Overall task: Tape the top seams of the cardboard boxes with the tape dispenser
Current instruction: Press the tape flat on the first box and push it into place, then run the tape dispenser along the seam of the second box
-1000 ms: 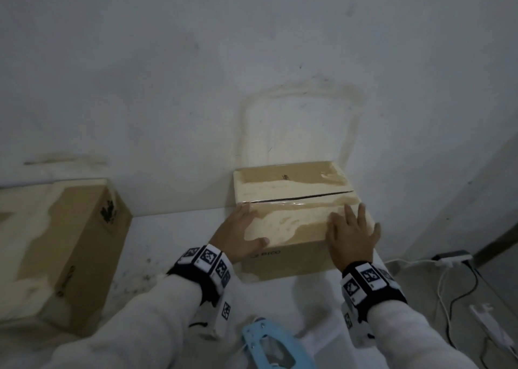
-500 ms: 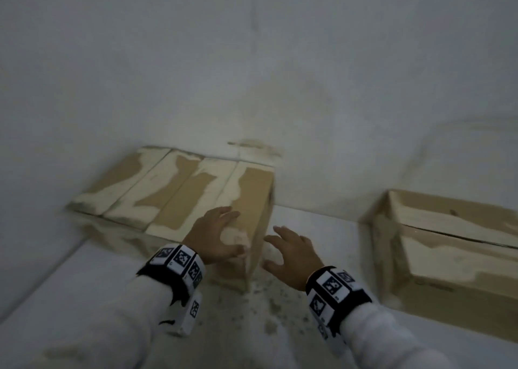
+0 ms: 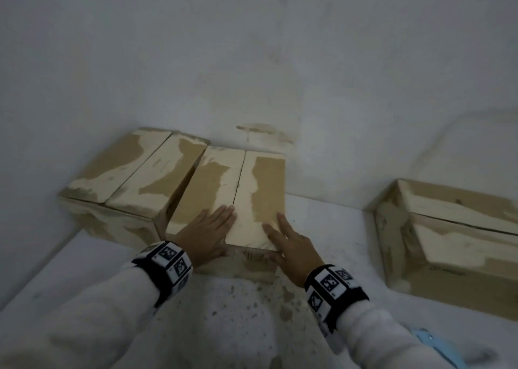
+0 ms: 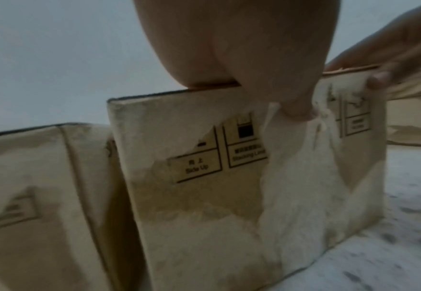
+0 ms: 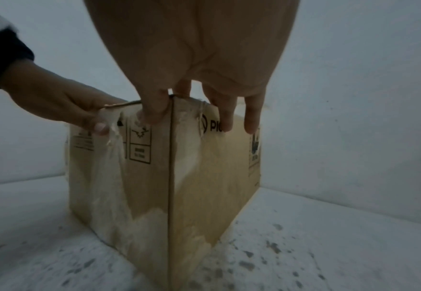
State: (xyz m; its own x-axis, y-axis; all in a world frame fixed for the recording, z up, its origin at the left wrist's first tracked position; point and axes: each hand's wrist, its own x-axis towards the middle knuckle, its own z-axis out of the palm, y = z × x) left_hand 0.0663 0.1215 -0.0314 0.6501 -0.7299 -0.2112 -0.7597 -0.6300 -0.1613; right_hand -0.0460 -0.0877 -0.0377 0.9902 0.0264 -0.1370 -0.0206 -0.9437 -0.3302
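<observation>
From the head view, both arms in white sleeves reach forward and down, each wrist wrapped in a black band with printed marker squares. The left hand (image 3: 208,232) lies flat, fingers straight and together, on the left top flap of the middle cardboard box (image 3: 224,200), its thumb dropped over the near edge. The right hand (image 3: 291,245) lies on the near right corner of the same box, fingers extended, thumb over the near edge. Neither hand clenches; both rest spread on the box. The box's top seam (image 3: 239,180) runs away from the person between the two hands. A second box (image 3: 126,178) stands touching its left side, and a third box (image 3: 454,245) sits well apart to the right. All stand on a pale, speckled floor (image 3: 238,321) against a stained whitish wall (image 3: 252,60). A light blue object (image 3: 437,346) shows at the lower right edge, too cut off to identify.

In the left wrist view, the left hand (image 4: 254,59) bears on the top edge, its thumb (image 4: 296,106) pressed against the near face above printed handling symbols. The right hand (image 4: 388,59) hooks the far corner.

In the right wrist view, the right hand (image 5: 199,69) straddles the box (image 5: 154,177) at its vertical corner: thumb (image 5: 152,112) on one face, two fingertips (image 5: 251,120) hanging down the other. The left hand (image 5: 62,102) grasps the top edge at left.
</observation>
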